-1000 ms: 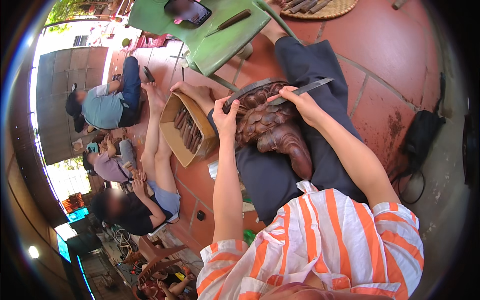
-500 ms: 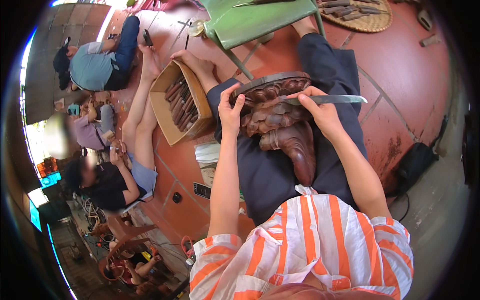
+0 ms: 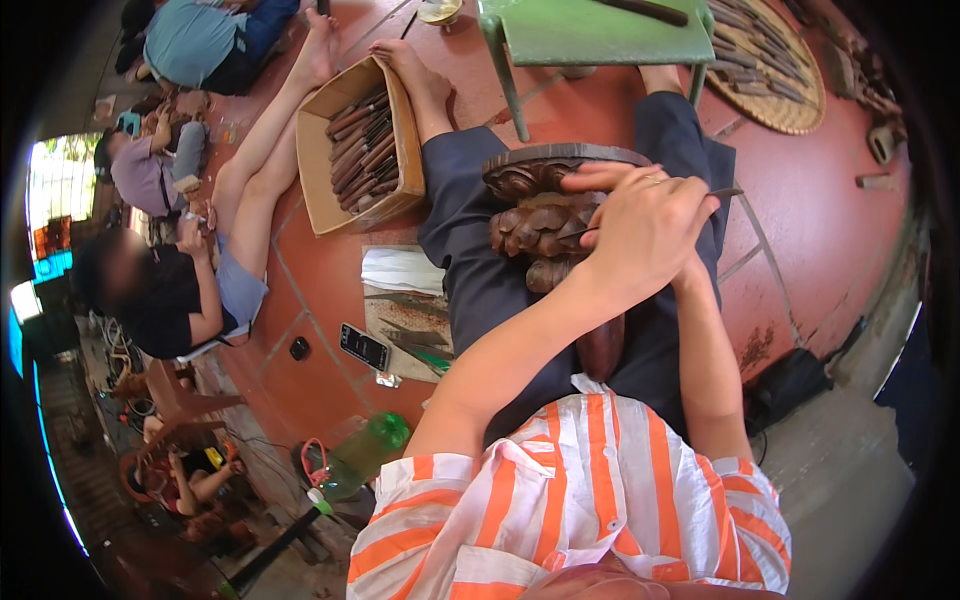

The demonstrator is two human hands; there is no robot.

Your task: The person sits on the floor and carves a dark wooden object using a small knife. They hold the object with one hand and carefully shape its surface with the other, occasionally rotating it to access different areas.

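Observation:
A dark carved wooden piece (image 3: 540, 225) stands between my thighs, with a flat round disc on top, rows of rounded lobes below and a smooth tapering end (image 3: 601, 350) towards me. My left hand (image 3: 645, 225) is crossed over to the right, its fingers bent, lying over my right hand (image 3: 688, 268). Most of the right hand is covered. Past the knuckles sticks the thin dark end of a flat metal file (image 3: 726, 191); the rest of it is hidden under the hands. Which fingers grip it is partly concealed.
Ahead stands a green stool (image 3: 600, 38) with a dark tool on it. Left lies a cardboard box (image 3: 318, 200) of wooden-handled tools; far right, a woven tray (image 3: 810, 115) holds more. A phone (image 3: 363, 346), metal files (image 3: 415, 337) and a green bottle (image 3: 365, 455) are nearby. Other people sit left.
My left hand has left the carving's left side and crossed over onto my right hand. The file, plainly visible before, is now mostly covered. The view has shifted.

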